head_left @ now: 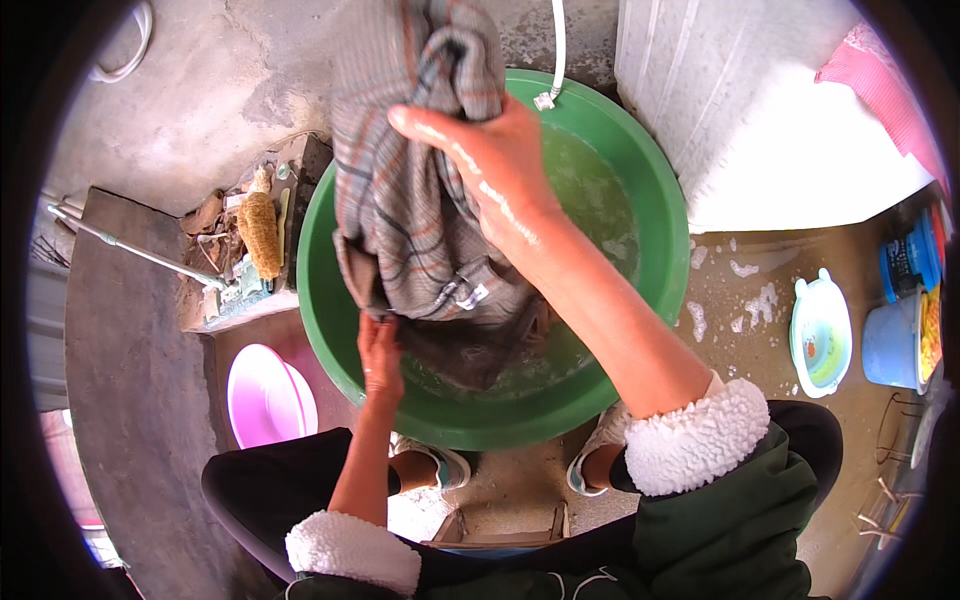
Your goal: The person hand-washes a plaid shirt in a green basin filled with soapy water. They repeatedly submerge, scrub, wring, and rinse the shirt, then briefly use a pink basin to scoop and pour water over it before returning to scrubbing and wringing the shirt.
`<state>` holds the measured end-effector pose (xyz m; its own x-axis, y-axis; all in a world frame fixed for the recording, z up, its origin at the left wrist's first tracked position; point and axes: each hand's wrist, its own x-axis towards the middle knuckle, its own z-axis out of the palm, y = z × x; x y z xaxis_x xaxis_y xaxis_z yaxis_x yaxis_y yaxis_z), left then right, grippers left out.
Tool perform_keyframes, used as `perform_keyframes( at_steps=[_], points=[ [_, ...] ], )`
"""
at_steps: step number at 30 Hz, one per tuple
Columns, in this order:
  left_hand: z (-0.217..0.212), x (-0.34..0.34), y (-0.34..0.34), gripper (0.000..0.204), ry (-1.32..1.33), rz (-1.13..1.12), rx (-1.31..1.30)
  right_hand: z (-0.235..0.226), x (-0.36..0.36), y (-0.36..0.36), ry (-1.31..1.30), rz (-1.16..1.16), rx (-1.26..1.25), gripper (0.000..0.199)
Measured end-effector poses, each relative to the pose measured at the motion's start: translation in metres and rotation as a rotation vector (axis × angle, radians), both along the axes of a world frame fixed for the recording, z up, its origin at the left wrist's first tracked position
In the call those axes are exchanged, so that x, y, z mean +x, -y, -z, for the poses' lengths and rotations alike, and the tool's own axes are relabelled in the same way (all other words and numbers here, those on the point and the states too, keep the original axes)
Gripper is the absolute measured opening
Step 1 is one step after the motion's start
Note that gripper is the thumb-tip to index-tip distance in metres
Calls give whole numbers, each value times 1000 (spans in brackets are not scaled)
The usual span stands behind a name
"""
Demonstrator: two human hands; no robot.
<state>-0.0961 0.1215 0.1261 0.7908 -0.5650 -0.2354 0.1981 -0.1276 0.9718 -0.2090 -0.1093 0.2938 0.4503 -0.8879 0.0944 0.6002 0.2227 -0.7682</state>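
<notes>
- A wet concrete floor [760, 330] lies around a green basin [660, 230] of water.
- My right hand [490, 160] is clamped on a wet checked cloth [420, 200], lifting it above the basin.
- My left hand [380, 355] pinches the cloth's lower edge, fingers curled tight.

We see a green basin [660, 215] filling the middle of the frame, with soapy water [595, 195] in it. Our right hand [490, 160], at upper centre, grips a wet grey plaid garment [410, 190] lifted above the water. Our left hand [380, 355], lower and left of centre, clutches the garment's dripping lower end at the basin's near rim. A pink bowl [262, 398] sits at lower left, and a small pale blue tub [822, 335] lies at right.
</notes>
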Motion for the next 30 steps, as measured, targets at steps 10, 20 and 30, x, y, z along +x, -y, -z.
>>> perform_keyframes(
  at_steps=[10,20,30],
  points=[
    [-200,96,26,27,434,59,-443,-101,-50,-3,214,-204,103,20],
    [-227,118,95,24,-71,138,-367,25,-36,61,-613,66,-312,37],
    [-23,67,126,94,-62,396,13,173,29,47,-1130,36,-390,60]
  ],
)
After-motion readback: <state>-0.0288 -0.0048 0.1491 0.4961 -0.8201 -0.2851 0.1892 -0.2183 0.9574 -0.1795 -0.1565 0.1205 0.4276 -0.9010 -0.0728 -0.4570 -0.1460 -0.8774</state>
